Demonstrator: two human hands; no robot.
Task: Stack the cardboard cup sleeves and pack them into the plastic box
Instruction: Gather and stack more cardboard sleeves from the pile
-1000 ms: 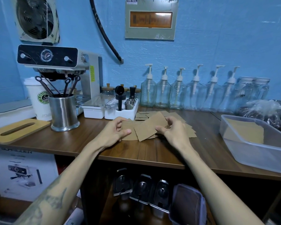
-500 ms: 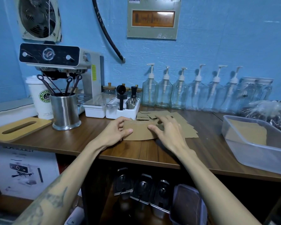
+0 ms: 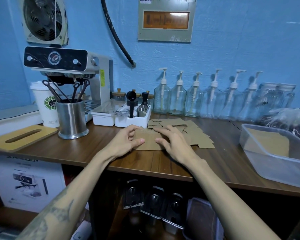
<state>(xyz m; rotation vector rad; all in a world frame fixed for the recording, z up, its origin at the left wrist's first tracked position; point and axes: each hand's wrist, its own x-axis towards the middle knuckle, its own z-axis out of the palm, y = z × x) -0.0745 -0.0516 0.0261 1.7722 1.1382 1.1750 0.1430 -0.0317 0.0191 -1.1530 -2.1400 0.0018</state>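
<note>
A small stack of flat brown cardboard cup sleeves [image 3: 148, 142] lies on the wooden counter. My left hand [image 3: 125, 143] grips its left end, thumb on top and fingers curled at the far edge. My right hand [image 3: 173, 142] rests on its right part with spread fingers and the thumb at the near edge. Several loose sleeves [image 3: 196, 135] lie scattered behind and to the right. The clear plastic box [image 3: 267, 163] sits at the right end of the counter, with brown sleeves inside [image 3: 268, 142].
A steel utensil cup [image 3: 72, 118], a paper coffee cup [image 3: 45, 104] and an espresso machine [image 3: 68, 70] stand at the left. White trays [image 3: 128, 118] and a row of glass pump bottles [image 3: 194, 99] line the back. The counter's front edge is close.
A tilted sleeve held up a second ago now lies flat on the stack. My right hand has come down onto it, and both hands now frame the stack.
</note>
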